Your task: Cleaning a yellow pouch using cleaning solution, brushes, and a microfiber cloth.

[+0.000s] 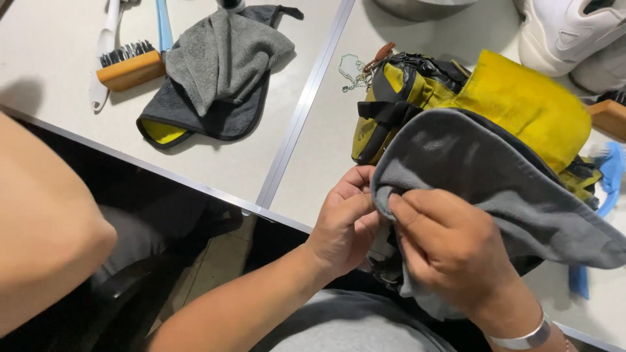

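Note:
My left hand (344, 221) and my right hand (450, 248) pinch the near edge of a grey cloth (482, 176) with a yellow reverse side (521, 104). The cloth is draped over a yellow-and-black pouch bag (391, 98) that lies on the white table (313, 156). Both hands grip the cloth's hem close together, thumbs on top. A silver bracelet sits on my right wrist. A keyring charm hangs at the bag's far left end.
A second grey cloth with yellow lining (215, 72) lies crumpled at the left. A wooden brush (127, 65) and a white-handled brush (104, 52) rest beside it. White sneakers (574, 32) stand at the top right. A blue brush (610, 176) lies at the right edge.

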